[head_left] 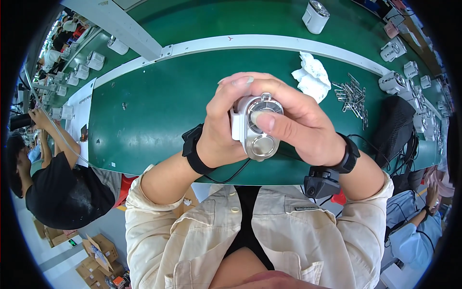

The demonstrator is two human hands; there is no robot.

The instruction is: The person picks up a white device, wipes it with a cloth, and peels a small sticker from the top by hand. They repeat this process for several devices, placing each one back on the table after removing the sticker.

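Over the near middle of the green table I hold a white device with a silver top (263, 147). Two round shiny faces sit one above the other on that top, and a small metal loop stands at its far end. My left hand (217, 130) is closed around its left side. From the right, my right hand (308, 127) wraps around it, the thumb lying across the upper round face. A crumpled white tissue (313, 79) and a pile of metal snap hooks (353, 98) lie beyond my right hand. The device's underside is hidden.
A white metal rail (231, 41) borders the green table (144, 125) at the back. Similar white devices (316, 17) stand beyond it. A black mesh bag (394, 120) with cables lies at the right. A co-worker in black (67, 188) sits at the left, near cardboard boxes (98, 257).
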